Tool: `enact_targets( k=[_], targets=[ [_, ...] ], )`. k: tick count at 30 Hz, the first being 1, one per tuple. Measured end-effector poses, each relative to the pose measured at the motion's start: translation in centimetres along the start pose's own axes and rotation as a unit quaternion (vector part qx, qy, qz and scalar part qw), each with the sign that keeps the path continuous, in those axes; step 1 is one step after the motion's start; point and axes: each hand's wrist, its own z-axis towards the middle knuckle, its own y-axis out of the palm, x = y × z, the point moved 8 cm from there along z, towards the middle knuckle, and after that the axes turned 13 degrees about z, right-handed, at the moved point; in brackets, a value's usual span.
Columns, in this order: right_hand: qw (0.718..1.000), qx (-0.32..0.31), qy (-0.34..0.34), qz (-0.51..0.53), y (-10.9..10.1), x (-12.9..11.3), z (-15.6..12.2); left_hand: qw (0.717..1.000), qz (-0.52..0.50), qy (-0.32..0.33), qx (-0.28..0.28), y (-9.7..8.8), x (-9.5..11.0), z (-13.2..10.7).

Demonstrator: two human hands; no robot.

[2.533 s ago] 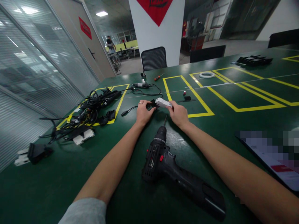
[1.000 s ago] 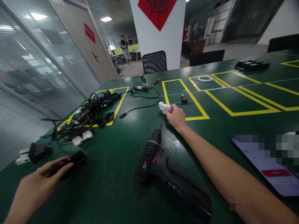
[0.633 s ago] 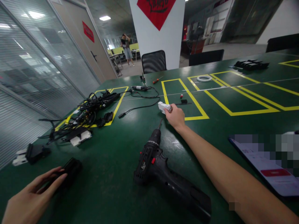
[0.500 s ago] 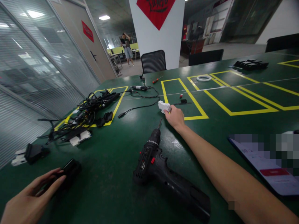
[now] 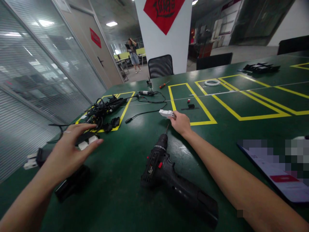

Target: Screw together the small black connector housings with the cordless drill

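My right hand (image 5: 181,123) grips a small white plastic part (image 5: 167,113) by its right end, above the green table. Below it lies a black cordless drill (image 5: 156,167), its bit pointing away from me toward that hand. On the left, my left hand (image 5: 70,153) is raised with thumb and fingers apart, holding nothing. Beneath its wrist rests a black object (image 5: 74,183), partly covered by the forearm. Beyond the fingers is a white part (image 5: 88,141), partly hidden. Another black and white piece (image 5: 33,159) sits farther left.
A heap of black cables (image 5: 103,111) lies at the back left. An orange screwdriver (image 5: 163,85), a tape roll (image 5: 212,82) and a small black piece (image 5: 191,106) are farther back. Yellow tape rectangles mark the table. A tablet-like screen (image 5: 272,174) lies at right. A person (image 5: 133,54) stands far behind.
My left hand has let go of the black object and moved up and right, fingers spread. My right hand has tilted the white part and shifted it slightly.
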Motion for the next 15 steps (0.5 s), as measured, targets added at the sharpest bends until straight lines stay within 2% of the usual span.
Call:
enact_targets(
  k=[3,7,10,13,15],
  targets=[
    [0.999,0.001,-0.047,0.014,-0.2,-1.1,-0.7,0.990,-0.019,0.139,0.012,1.0,7.9,4.2],
    [0.994,0.010,-0.103,0.031,-0.5,-2.2,-1.4,0.976,0.014,0.211,0.044,4.3,15.0,8.8],
    [0.988,0.007,-0.149,0.040,-0.5,-3.3,-1.9,0.957,0.034,0.283,0.048,6.3,19.7,11.0],
    [0.982,-0.001,-0.183,0.040,-0.3,-4.4,-2.3,0.937,0.067,0.342,-0.025,8.3,22.6,11.5],
    [0.980,-0.005,-0.193,0.040,-0.1,-4.9,-2.5,0.937,0.101,0.329,-0.056,8.7,22.5,11.4]
  ],
)
